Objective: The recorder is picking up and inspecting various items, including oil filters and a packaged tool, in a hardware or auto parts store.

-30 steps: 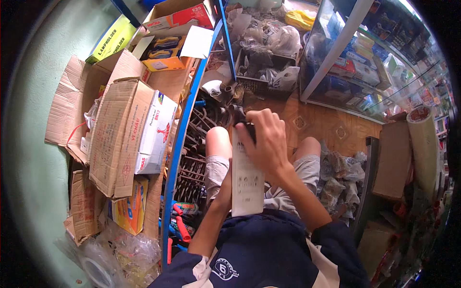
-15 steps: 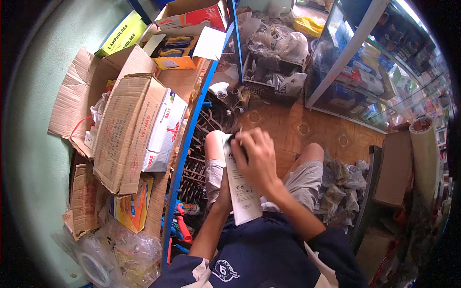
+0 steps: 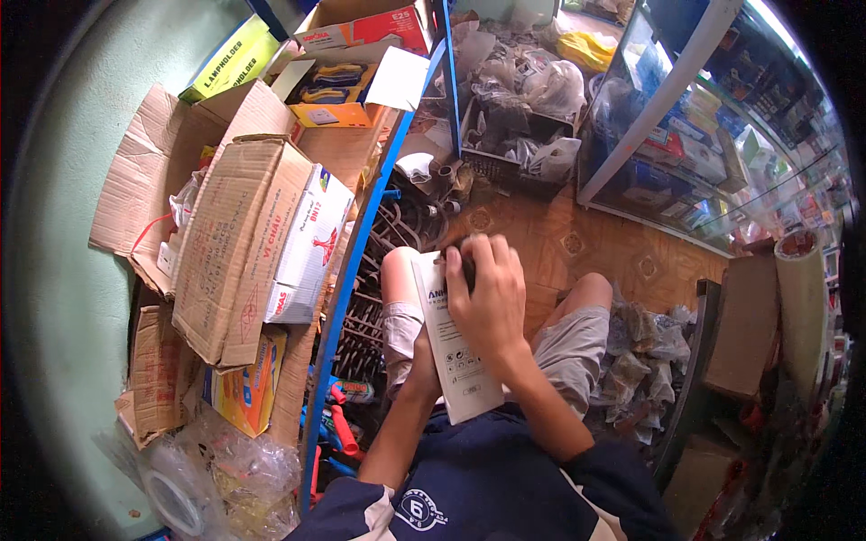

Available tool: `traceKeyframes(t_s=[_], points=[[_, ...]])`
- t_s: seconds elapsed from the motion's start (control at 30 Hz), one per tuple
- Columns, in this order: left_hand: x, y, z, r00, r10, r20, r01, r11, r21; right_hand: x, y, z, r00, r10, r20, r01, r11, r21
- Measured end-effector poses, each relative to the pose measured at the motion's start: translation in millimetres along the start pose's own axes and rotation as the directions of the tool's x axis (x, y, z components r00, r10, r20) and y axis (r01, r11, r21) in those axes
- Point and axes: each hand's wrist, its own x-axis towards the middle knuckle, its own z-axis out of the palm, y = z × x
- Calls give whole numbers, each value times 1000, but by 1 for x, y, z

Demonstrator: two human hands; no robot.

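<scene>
A long white box (image 3: 463,379) with dark print stands tilted over my lap. My left hand (image 3: 424,356) grips it along its left side, the fingers mostly behind it. My right hand (image 3: 487,293) is bent over the upper part of the box, fingers curled on a small dark object (image 3: 465,255) at its top end; I cannot make out what that object is. My bare knees (image 3: 586,293) are on either side.
At the left, a blue-framed shelf (image 3: 373,203) holds cardboard boxes (image 3: 230,243), with metal hardware (image 3: 388,221) beside it. Ahead stand crates of bags (image 3: 523,126) on a patterned floor (image 3: 570,243). At the right are a glass cabinet (image 3: 690,135) and a tall roll (image 3: 794,307).
The box has moved toward me and tilted, its top now lower and further left. My right hand has come down with it, fingers curled over the dark object at the top.
</scene>
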Motion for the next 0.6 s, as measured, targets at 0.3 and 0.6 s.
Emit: traceKeyframes(t_s=[0.3, 0.6], points=[[9, 11, -4, 998, 65, -24, -69, 964, -257, -16, -6, -6, 857, -449, 252, 443, 893, 85], [5, -12, -42, 940, 256, -225, -257, 966, 25, -41, 18, -16, 884, -371, 283, 354, 929, 111]])
